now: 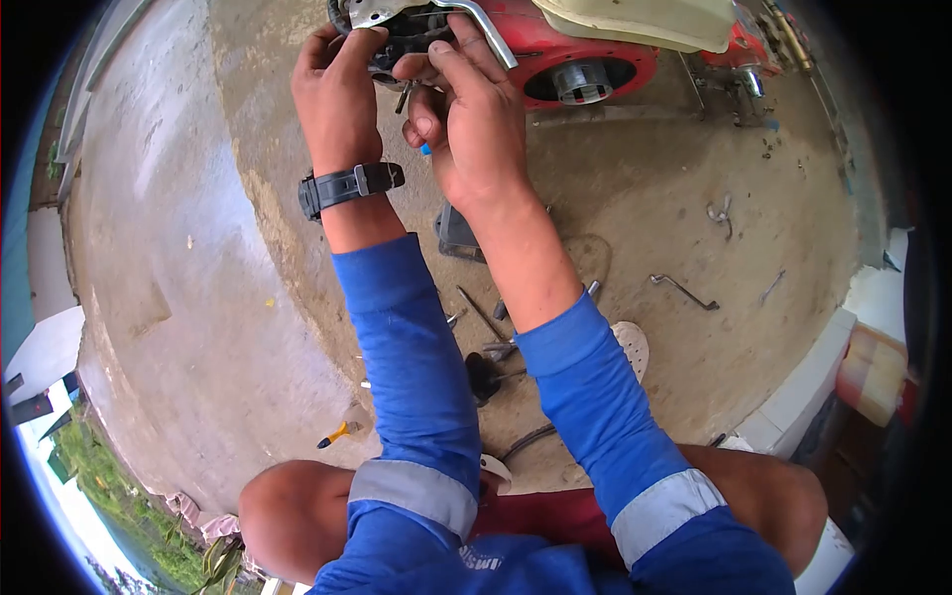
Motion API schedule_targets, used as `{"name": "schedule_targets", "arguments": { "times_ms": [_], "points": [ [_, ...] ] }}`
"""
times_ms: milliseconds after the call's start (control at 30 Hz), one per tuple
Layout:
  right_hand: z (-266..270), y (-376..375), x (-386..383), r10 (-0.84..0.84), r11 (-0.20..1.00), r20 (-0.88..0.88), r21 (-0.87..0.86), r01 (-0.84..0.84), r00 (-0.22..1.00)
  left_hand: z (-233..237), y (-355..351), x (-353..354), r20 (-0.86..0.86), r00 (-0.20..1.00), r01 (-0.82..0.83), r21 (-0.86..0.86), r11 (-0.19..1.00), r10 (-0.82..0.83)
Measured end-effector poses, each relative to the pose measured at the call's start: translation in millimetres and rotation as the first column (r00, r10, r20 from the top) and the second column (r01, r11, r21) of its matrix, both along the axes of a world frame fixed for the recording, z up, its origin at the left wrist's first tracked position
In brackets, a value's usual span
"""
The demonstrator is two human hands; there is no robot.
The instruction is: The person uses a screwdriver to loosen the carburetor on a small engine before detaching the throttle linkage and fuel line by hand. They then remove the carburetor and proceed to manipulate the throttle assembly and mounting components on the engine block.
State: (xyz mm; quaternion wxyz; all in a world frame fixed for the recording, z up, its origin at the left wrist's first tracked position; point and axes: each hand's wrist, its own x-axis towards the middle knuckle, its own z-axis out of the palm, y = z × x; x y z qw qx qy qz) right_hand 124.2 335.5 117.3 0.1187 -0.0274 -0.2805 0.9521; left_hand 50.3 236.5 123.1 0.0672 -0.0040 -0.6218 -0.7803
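A red engine [640, 71] with a round metal hub [583, 81] and a pale tank [645, 20] stands at the top of the view. My left hand [337, 84], with a black watch at the wrist, touches the metal bracket and dark parts at the engine's left end. Beside it my right hand [471, 109] has its fingers curled near a bent silver bar [486, 30]. A small blue item [425, 150] shows under my right fingers. Whatever lies between the fingertips of either hand is too hidden to name.
On the concrete floor lie a bent wrench [684, 292], a smaller wrench [773, 286], a metal piece [721, 212], a yellow-handled tool [339, 434] and a black tray [458, 238]. Loose tools and a round perforated part [631, 349] are nearer my knees.
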Motion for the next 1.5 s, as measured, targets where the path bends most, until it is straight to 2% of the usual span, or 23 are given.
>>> {"name": "schedule_targets", "arguments": {
  "times_ms": [33,67,133,333,400,433,500,533,600,667,733,833,967,1033,1067,1100,1133,1267,1300,1333,1400,1433,1500],
  "points": [
    [-1.7,0.9,-1.1,0.111,0.982,-0.156,-0.132,-0.132,0.981,-1.6,-1.9,-0.5,0.001,1.000,0.000,-0.006,1.000,0.000],
    [-3.6,-0.7,-3.0,0.110,0.982,-0.156,-0.136,-0.132,0.982,-2.9,-3.7,-2.3,0.001,1.000,0.010,-0.016,1.000,-0.010],
    [8.8,-9.6,-7.9,-0.028,0.999,0.166,-0.036,0.034,0.986,-4.6,-4.4,-3.5,0.002,1.000,0.021,-0.029,0.999,-0.021],
    [-1.3,-14.4,-14.7,-0.033,0.987,0.141,-0.148,0.054,0.989,-2.9,2.6,-3.8,-0.039,0.995,-0.095,-0.212,0.973,0.089],
    [1.6,-14.5,-13.6,-0.022,0.987,0.138,-0.152,0.043,0.990,-3.9,0.7,-2.2,0.048,0.997,-0.057,-0.086,0.995,0.061],
    [4.2,-14.0,-12.1,-0.010,0.988,0.134,-0.150,0.031,0.991,-9.6,-4.6,-3.1,0.052,0.997,-0.053,-0.089,0.995,0.058],
    [11.9,-11.2,-9.1,0.006,0.992,0.180,-0.124,0.016,0.984,-17.6,-15.0,-4.0,0.052,0.997,0.039,0.288,0.957,-0.056],
    [13.0,-9.5,-7.9,0.023,0.995,0.224,-0.098,-0.001,0.974,-19.0,-13.4,-2.8,0.055,0.997,0.042,0.285,0.957,-0.061],
    [6.7,-10.9,-11.4,0.062,0.994,0.246,-0.100,-0.038,0.967,-20.2,-11.5,0.7,-0.051,0.999,0.015,-0.006,1.000,-0.015],
    [14.7,-11.8,-13.7,-0.083,0.997,0.325,0.022,0.080,0.942,-19.6,-13.4,-1.6,-0.030,0.997,0.071,-0.013,0.997,-0.071],
    [17.0,-13.5,-15.6,-0.080,0.996,0.311,-0.011,0.088,0.947,-16.8,-12.8,-1.3,-0.017,0.999,0.035,-0.146,0.989,-0.038],
    [17.6,-15.3,-18.8,-0.121,0.992,0.271,0.007,0.123,0.955,-21.9,-15.6,-1.2,0.054,0.997,0.061,-0.111,0.992,-0.055],
    [27.2,-15.4,-22.1,-0.139,0.990,0.364,0.059,0.126,0.921,-33.8,-21.7,-12.9,0.038,0.991,0.130,-0.070,0.989,-0.127],
    [33.1,-15.4,-20.7,-0.151,0.987,0.415,0.107,0.117,0.897,-35.6,-25.2,-17.1,-0.169,0.957,0.144,-0.431,0.891,-0.236],
    [34.8,-15.9,-18.2,-0.150,0.989,0.402,0.069,0.134,0.903,-38.1,-26.1,-17.1,-0.167,0.957,0.147,-0.432,0.890,-0.239],
    [36.1,-16.1,-16.9,-0.151,0.988,0.389,0.030,0.151,0.909,-36.4,-26.6,-15.0,-0.330,0.912,-0.050,-0.675,0.736,-0.242],
    [37.6,-15.9,-18.0,-0.153,0.988,0.392,0.028,0.155,0.907,-34.7,-25.9,-14.0,-0.472,0.831,-0.279,-0.811,0.513,-0.294],
    [35.0,-24.2,-21.0,-0.256,0.966,0.355,0.048,0.256,0.899,-33.9,-24.2,-15.4,-0.525,0.796,-0.379,-0.820,0.430,-0.301],
    [34.2,-25.1,-23.8,-0.252,0.965,0.341,0.016,0.263,0.906,-31.8,-19.5,-13.6,-0.523,0.796,-0.374,-0.821,0.431,-0.305],
    [33.2,-24.4,-24.7,-0.251,0.963,0.327,-0.015,0.271,0.911,-30.5,-13.9,-11.2,-0.417,0.887,-0.206,-0.743,0.637,-0.199],
    [34.0,-21.8,-20.2,-0.253,0.964,0.348,0.014,0.265,0.903,-30.2,-4.3,-6.5,-0.097,0.991,0.054,-0.365,0.929,-0.095],
    [37.0,-19.7,-18.3,-0.235,0.970,0.374,0.033,0.240,0.897,-36.0,-7.6,-13.4,-0.108,0.986,0.092,-0.302,0.949,-0.130],
    [51.2,-13.1,-20.5,-0.154,0.985,0.486,0.002,0.175,0.861,-33.6,-16.1,-20.3,-0.112,0.983,0.095,-0.353,0.931,-0.143]
  ]
}}
